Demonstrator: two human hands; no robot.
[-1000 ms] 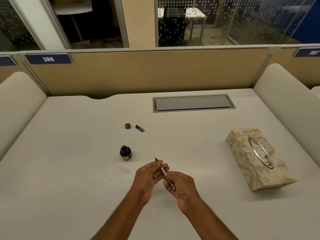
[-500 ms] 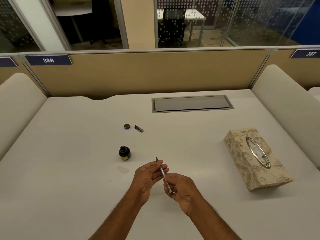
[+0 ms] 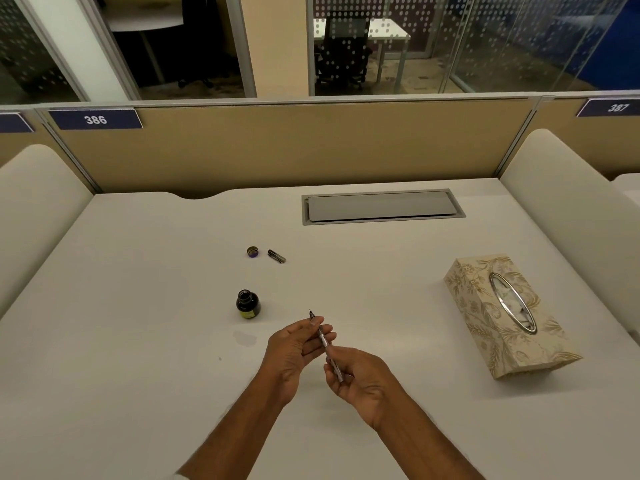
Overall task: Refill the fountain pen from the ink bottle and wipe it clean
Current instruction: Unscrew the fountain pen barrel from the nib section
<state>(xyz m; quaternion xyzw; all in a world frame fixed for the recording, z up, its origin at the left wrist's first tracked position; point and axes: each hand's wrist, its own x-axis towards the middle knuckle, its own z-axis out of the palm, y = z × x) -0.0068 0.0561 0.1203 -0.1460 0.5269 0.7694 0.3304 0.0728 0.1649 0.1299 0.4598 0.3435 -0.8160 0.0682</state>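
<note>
A patterned tissue box (image 3: 502, 315) lies on the table (image 3: 138, 341) at right; a grey cable hatch (image 3: 382, 206) sits far centre.

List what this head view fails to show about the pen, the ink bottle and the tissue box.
- Fountain pen: its middle is covered by the left hand and right hand; nib too small to check for ink.
- Ink bottle: open, but dark glass hides the ink level; label too small.
- Tissue box: tissue count hidden behind the oval opening.

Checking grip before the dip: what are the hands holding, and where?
Both hold the fountain pen: left hand near the nib end, right hand at the rear end.
</note>
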